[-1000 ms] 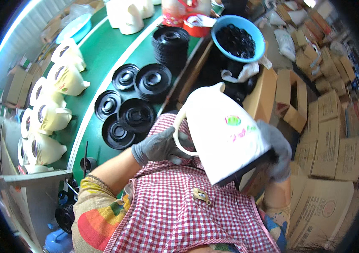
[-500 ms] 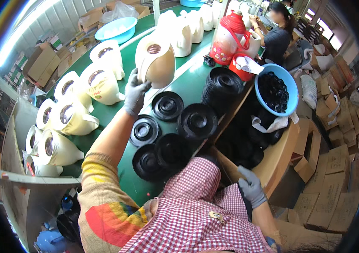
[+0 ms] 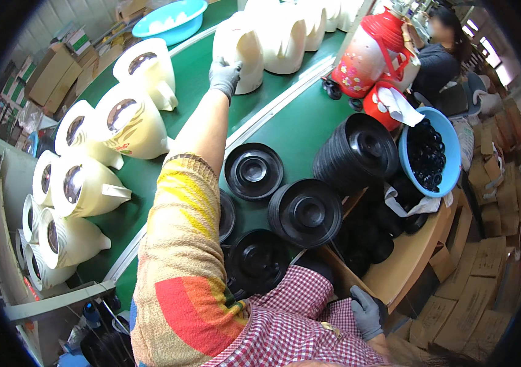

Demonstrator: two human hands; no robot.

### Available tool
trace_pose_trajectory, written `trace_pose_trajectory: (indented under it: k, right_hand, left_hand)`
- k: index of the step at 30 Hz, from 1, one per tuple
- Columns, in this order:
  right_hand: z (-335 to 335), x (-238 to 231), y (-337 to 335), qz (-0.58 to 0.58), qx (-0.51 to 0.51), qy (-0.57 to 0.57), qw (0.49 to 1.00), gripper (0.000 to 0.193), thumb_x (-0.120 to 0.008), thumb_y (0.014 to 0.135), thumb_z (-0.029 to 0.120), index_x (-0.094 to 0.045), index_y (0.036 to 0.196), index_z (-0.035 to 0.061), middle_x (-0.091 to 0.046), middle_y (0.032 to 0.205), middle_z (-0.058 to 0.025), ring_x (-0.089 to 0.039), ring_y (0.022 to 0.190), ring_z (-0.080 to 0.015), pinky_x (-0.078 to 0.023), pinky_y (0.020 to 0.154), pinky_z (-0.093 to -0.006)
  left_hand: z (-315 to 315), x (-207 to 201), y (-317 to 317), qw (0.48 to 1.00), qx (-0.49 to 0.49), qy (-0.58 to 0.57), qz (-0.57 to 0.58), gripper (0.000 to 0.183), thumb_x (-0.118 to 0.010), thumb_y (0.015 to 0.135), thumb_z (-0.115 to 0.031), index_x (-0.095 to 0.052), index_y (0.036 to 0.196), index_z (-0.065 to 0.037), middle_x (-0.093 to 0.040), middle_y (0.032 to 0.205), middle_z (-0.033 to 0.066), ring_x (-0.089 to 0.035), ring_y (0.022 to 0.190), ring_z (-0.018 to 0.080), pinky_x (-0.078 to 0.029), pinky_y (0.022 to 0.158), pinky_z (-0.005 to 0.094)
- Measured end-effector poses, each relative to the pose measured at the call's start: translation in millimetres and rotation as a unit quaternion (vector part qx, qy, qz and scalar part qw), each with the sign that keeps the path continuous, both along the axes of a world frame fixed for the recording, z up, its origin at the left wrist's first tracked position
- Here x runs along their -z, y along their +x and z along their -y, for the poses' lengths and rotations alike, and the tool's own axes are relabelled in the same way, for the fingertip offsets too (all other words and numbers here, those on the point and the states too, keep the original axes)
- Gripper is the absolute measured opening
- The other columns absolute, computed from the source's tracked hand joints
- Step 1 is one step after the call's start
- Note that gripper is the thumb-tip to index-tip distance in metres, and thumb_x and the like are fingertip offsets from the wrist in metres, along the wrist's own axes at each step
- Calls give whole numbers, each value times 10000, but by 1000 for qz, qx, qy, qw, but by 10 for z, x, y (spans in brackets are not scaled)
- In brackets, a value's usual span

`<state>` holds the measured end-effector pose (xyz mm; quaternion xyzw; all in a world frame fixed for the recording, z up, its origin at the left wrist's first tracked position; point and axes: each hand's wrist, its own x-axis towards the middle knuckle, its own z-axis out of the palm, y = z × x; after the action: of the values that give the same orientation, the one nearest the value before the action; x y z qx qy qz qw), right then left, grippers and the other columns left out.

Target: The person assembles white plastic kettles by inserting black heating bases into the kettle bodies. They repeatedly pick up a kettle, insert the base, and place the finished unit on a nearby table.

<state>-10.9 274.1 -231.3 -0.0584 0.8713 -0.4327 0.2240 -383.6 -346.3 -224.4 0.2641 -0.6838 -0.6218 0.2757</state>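
Observation:
My left hand (image 3: 225, 78), in a grey glove, reaches forward to a cream thermos jug (image 3: 239, 49) upright on the green belt. Its fingers are bent against the jug's near side; the glove partly hides where they grip. That jug heads a row of similar upright jugs (image 3: 282, 40). My right hand (image 3: 367, 313), also gloved, is low beside the cardboard box, fingers loosely bent and holding nothing I can see. Between my arms lie stacks of round black plastic discs (image 3: 306, 214), the tallest stack (image 3: 358, 147) leaning at the right.
Several cream jugs (image 3: 129, 122) lie tipped at the left. A red flowered thermos (image 3: 373, 52) and a red container (image 3: 386, 107) stand at the back right. A blue basin of black rings (image 3: 430, 153) rests above the cardboard box (image 3: 419, 254). Another person (image 3: 441, 52) sits beyond.
My left hand has moved forward with the tilted jug, which now stands upright at the near end of the row. My view has shifted; my right hand stays low by the box.

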Motion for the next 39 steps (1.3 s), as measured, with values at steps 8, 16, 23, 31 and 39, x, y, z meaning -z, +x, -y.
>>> trace_pose_trajectory:
  k: [8, 16, 23, 31, 39]
  right_hand:
    - [-86, 257, 7, 52, 43, -24, 997, 411, -620, 893, 155, -582, 1258, -30, -612, 1253, -188, -580, 1168, -282, -445, 999, -353]
    - [-103, 163, 305, 76, 100, -58, 990, 407, -603, 896, 144, -578, 1259, -39, -609, 1253, -192, -578, 1170, -269, -447, 997, -341]
    - [-42, -456, 33, -49, 59, -36, 996, 385, -606, 879, 79, -593, 1251, -19, -621, 1254, -154, -571, 1186, -243, -433, 1018, -343]
    - [1477, -2173, -1032, -213, -156, -252, 931, 722, -591, 918, 357, -317, 1452, -43, -549, 1234, -160, -580, 983, -177, -489, 851, -295]
    - [1115, -2184, -495, -96, -205, -210, 951, 438, -555, 969, 268, -518, 1288, -29, -617, 1158, -103, -596, 1019, -139, -491, 899, -278]
  left_hand:
    - [790, -1247, 1002, 669, -160, -631, 359, 457, -646, 780, -392, -628, 1133, -102, -604, 1195, 143, -576, 1100, 321, -467, 890, 394]
    - [885, -1322, 1048, 686, -91, -554, 463, 346, -512, 874, -121, -667, 1182, -114, -620, 1253, 162, -601, 1159, 295, -459, 980, 406]
    - [840, -1938, 1443, 695, -79, -669, 253, 320, -520, 792, -80, -679, 1069, -95, -665, 1076, 207, -638, 1007, 370, -488, 908, 436]
    - [-1072, -3070, 3420, 631, 137, -757, -99, 174, -610, 736, 20, -563, 895, -30, -616, 1102, 158, -612, 961, 378, -515, 785, 438]
    - [-2656, -2208, 4545, 658, 423, -615, -97, 157, -644, 757, -172, -625, 880, -76, -577, 1187, 133, -623, 971, 246, -524, 708, 360]
